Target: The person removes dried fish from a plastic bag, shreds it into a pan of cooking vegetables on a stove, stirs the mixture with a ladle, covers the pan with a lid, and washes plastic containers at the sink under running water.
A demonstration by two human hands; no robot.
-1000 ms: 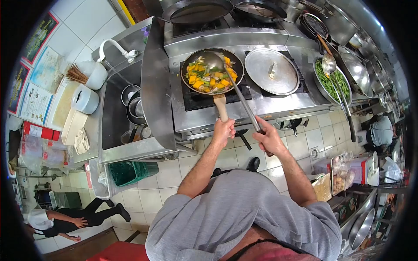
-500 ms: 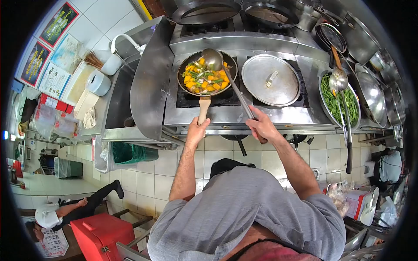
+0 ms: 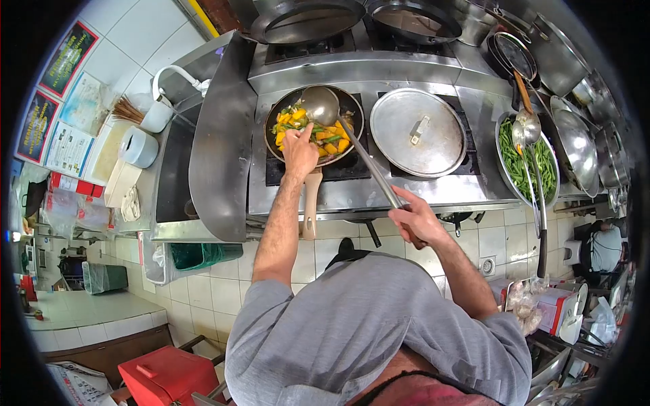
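Note:
A frying pan (image 3: 359, 132) with a pale handle (image 3: 312, 203) sits on the stove, holding orange chunks, which look like squash, and green vegetable pieces (image 3: 330, 147). My left hand (image 3: 300, 154) is over the near side of the pan, its fingers drawn together at the food with one finger reaching forward. Whether a piece is between the fingertips is hidden. My right hand (image 3: 414, 218) is closed round the handle of a metal ladle (image 3: 321, 106). The ladle's bowl rests at the far side of the pan, over the vegetables.
A round metal lid (image 3: 418, 133) lies right of the pan. Farther right stands a bowl of green beans (image 3: 525, 162) with long-handled utensils across it. A metal partition (image 3: 220, 149) separates the sink on the left. Large pans (image 3: 308, 24) stand behind. Another person (image 3: 604, 247) is at far right.
My left hand has let go of the pan's handle and moved forward to the food. The ladle's bowl has shifted slightly in the pan. The person at lower left is out of view.

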